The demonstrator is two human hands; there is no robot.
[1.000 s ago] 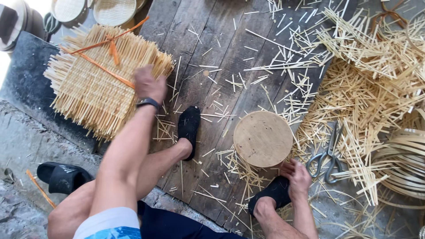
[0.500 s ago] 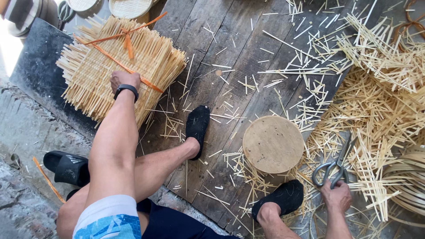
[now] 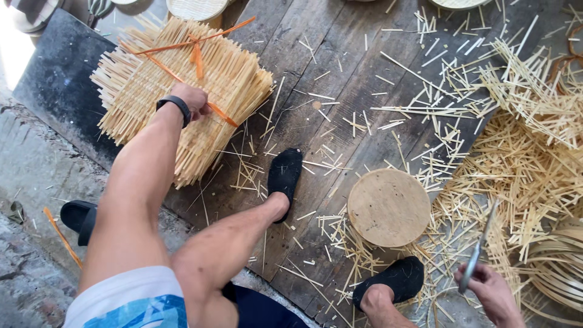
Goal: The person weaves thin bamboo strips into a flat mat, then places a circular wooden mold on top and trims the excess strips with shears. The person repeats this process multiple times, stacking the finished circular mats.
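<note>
Likely to slip: left hand (image 3: 193,100) clamped on bundle (image 3: 182,91), right hand (image 3: 492,291) clamped on shears (image 3: 480,255) near foot (image 3: 388,282).

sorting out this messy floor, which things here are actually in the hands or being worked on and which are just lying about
In hand:
- left hand on the tied bundle of bamboo mats, by its orange strap
- right hand holding scissors

Lying about:
- round wooden block
- loose bamboo slivers
- coiled bamboo strips
- spare black slipper
</note>
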